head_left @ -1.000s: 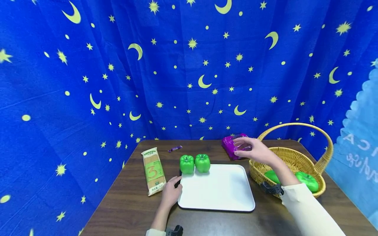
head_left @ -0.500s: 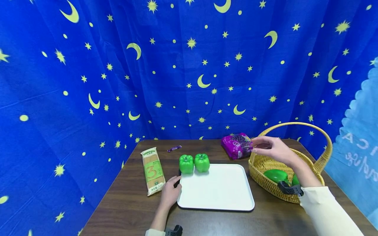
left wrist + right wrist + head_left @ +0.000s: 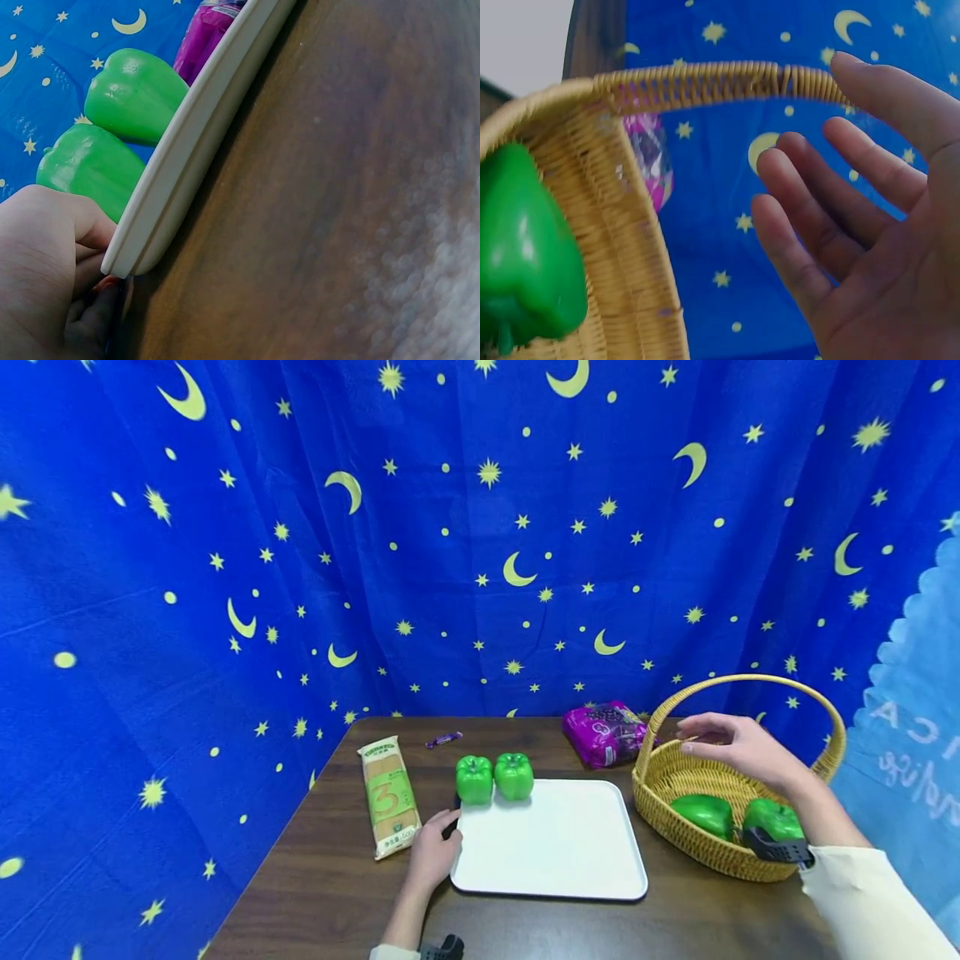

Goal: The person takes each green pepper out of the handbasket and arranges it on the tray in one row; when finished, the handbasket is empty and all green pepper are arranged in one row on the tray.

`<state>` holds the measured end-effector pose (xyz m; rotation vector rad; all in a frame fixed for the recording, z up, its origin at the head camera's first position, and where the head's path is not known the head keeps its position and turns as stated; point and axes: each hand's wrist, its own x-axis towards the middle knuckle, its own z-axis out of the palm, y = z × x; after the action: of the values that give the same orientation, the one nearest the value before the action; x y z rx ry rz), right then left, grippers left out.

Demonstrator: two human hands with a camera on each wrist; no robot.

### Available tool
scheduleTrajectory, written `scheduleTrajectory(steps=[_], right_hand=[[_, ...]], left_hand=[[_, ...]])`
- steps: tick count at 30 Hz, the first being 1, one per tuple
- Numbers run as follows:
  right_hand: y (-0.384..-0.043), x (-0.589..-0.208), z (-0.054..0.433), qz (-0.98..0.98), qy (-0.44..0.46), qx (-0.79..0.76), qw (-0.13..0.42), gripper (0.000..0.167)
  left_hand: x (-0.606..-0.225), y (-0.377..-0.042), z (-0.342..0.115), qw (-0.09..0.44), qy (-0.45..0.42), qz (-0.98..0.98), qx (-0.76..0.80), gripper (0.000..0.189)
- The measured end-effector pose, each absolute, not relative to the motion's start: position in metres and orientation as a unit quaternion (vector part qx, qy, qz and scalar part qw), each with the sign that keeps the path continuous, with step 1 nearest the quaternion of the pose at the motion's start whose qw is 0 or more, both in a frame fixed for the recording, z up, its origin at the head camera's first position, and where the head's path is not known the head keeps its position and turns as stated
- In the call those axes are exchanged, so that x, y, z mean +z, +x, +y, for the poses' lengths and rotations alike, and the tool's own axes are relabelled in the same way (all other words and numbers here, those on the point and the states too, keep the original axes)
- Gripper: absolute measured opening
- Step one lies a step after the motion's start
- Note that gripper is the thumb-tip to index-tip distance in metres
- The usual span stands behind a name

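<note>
My left hand [image 3: 435, 845] grips the left edge of a white tray [image 3: 558, 847]; in the left wrist view its fingers meet the tray rim [image 3: 169, 161] at a corner. Two green bell peppers [image 3: 475, 781] stand side by side at the tray's back left. My right hand [image 3: 750, 750] hovers over the wicker basket [image 3: 675, 833], fingers loosely bent and holding nothing. In the right wrist view, the right palm [image 3: 885, 300] is beside the basket handle [image 3: 697, 86]. Inside the basket lie two more green peppers [image 3: 703, 815], one partly hidden by the wrist strap.
A purple package [image 3: 603, 735] lies at the back, left of the basket. On the left are a noodle packet [image 3: 391, 797] and a small purple-wrapped candy [image 3: 444, 740]. A blue star-patterned curtain [image 3: 450, 527] hangs behind the wooden table [image 3: 315, 868].
My right hand has moved right, from in front of the purple package to over the basket, uncovering the package. The left hand and the tray have stayed in place.
</note>
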<state>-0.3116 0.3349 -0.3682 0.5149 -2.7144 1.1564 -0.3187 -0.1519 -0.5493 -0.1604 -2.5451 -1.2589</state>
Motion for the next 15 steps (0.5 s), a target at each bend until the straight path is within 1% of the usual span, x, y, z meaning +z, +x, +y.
scheduleTrajectory(steps=[7, 15], right_hand=[[-0.307, -0.378, 0.360, -0.921, 0.169, 0.343, 0.066, 0.042], [-0.304, -0.374, 0.385, -0.934, 0.155, 0.322, 0.021, 0.049]], left_hand=[[-0.551, -0.318, -0.151, 0.141, -0.049, -0.887, -0.438, 0.036], [-0.548, -0.317, -0.152, 0.160, -0.059, -0.884, -0.436, 0.036]])
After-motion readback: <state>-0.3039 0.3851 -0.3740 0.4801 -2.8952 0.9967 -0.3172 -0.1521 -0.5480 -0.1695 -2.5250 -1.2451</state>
